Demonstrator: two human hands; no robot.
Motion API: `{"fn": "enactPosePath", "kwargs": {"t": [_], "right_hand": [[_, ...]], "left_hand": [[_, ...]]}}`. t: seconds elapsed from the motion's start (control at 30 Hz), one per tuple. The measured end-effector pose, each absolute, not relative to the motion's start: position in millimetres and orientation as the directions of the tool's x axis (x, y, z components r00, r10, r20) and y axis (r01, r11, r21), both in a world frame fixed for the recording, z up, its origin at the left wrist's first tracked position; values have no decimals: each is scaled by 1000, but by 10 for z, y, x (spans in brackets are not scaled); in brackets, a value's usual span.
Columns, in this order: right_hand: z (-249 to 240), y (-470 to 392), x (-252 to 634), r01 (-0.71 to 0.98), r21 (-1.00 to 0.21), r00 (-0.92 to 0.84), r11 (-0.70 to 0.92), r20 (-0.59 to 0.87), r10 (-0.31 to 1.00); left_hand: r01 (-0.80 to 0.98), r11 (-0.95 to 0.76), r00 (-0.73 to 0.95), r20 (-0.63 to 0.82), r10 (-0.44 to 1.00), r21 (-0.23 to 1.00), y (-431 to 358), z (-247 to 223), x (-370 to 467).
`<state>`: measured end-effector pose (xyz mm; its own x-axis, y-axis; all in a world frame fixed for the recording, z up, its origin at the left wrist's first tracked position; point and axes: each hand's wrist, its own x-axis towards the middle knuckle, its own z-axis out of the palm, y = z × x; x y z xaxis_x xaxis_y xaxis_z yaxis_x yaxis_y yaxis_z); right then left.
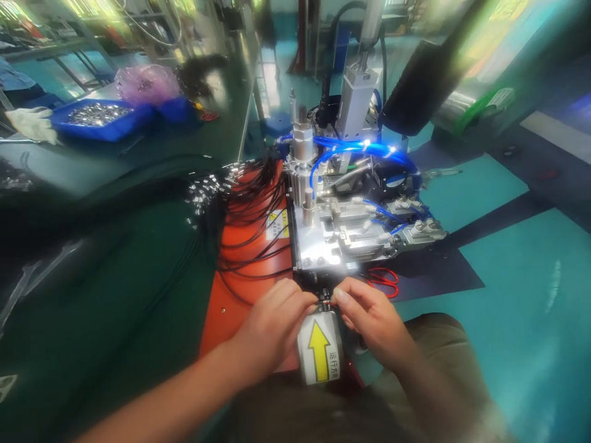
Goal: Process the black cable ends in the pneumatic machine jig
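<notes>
- Machine (pixel 318 243): metal blocks and blue tubes (pixel 355 147), directly beyond the fingers.
- Orange cover (pixel 231 320): beyond and to the left of the fingertips, with black cables (pixel 273 165) lying across it.
- Blue tray (pixel 99 129): far beyond the fingers on the left, holding small shiny pieces.
- Left hand (pixel 272 320): thumb and fingertips pinched on one end of the thin piece; the lower fingers are curled in.
- Right hand (pixel 373 317): thumb and forefinger pinched on the other end, nearly meeting the left fingertips.
- Arrow plate (pixel 318 351): just below the fingertips, its yellow arrow pointing towards them.
- Red loops (pixel 396 284): beyond and to the right of the right fingers, perhaps scissor handles.
- Thin wire (pixel 327 301): between the two pinches, above the arrow plate. The step looks like fine two-handed work on it; any further handling seems to call for light, steady fingertips and both ends kept in line. Whether its ends are joined, I cannot tell.
</notes>
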<state>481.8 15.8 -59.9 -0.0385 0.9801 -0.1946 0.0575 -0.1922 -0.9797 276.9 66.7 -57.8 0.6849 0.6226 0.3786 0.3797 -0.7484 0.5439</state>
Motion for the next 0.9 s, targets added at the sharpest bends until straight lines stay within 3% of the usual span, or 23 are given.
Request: {"fn": "enactPosePath", "kwargs": {"t": [0.23, 0.47, 0.9], "right_hand": [[-574, 175, 4800, 166, -979, -36, -123, -130, 991], [-585, 178, 4799, 148, -986, -36, -72, -78, 996], [-790, 175, 4698, 120, -981, 105, -155, -143, 984]], "left_hand": [[390, -749, 691, 368, 623, 536, 672, -584, 2763], [388, -732, 688, 352, 634, 560, 677, -581, 2764], [430, -714, 672, 332, 662, 553, 682, -545, 2758]]}}
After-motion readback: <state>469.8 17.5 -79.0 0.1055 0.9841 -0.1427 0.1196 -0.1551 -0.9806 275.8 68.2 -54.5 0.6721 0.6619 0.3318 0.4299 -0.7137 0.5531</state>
